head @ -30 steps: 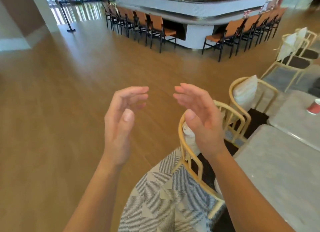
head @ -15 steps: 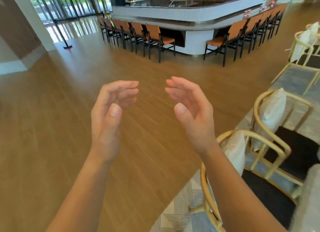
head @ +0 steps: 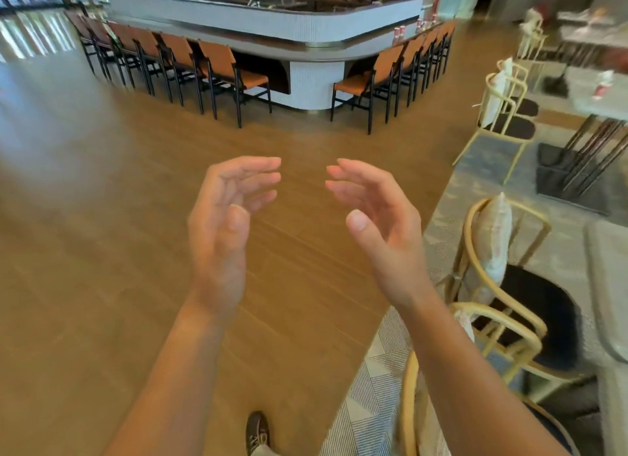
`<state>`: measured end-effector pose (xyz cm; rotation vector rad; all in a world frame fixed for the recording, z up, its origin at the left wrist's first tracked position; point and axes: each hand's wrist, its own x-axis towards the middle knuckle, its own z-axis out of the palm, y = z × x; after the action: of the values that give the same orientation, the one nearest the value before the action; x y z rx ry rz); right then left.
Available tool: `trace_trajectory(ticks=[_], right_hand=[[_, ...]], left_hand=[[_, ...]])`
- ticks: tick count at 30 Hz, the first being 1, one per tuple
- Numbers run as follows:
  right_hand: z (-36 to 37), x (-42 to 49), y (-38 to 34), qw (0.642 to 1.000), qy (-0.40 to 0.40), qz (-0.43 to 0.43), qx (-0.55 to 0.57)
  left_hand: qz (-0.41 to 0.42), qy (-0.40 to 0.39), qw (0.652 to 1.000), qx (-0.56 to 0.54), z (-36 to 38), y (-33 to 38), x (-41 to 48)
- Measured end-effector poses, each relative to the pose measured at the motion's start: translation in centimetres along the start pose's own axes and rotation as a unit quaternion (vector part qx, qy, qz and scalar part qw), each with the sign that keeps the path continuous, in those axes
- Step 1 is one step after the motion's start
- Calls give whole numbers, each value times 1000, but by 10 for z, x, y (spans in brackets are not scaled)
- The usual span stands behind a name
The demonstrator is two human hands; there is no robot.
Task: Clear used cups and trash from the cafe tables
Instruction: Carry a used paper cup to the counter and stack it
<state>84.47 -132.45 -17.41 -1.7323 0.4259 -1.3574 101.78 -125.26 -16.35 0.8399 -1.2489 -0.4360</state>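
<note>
Both my hands stay empty, fingers relaxed: left hand point(head: 221, 224), right hand point(head: 382, 228). My view has swung toward the bar point(head: 272, 20); one blurred cup point(head: 602, 85) sits on the far table point(head: 616, 107), well apart, uncollected.

Left hand point(head: 221, 231) and right hand point(head: 380, 228) raised, palms facing, fingers point(head: 261, 177) loosely curved, holding nothing.
</note>
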Motion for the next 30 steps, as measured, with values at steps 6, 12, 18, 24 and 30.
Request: trace_trajectory(ticks=[6, 12, 18, 24, 30], right_hand=[[23, 104, 49, 998, 43, -18, -53], [14, 170, 89, 989, 118, -16, -92], [-30, 211, 132, 978, 166, -2, -130], [-101, 270, 192, 967, 203, -31, -152], [-185, 346, 238, 962, 226, -43, -149]], left_hand=[[14, -59, 997, -52, -31, -72, 117], [11, -126, 985, -117, -32, -138, 207], [-8, -184, 968, -172, 16, -207, 266], [4, -225, 958, -178, 82, -279, 340], [17, -247, 954, -172, 163, -331, 424]])
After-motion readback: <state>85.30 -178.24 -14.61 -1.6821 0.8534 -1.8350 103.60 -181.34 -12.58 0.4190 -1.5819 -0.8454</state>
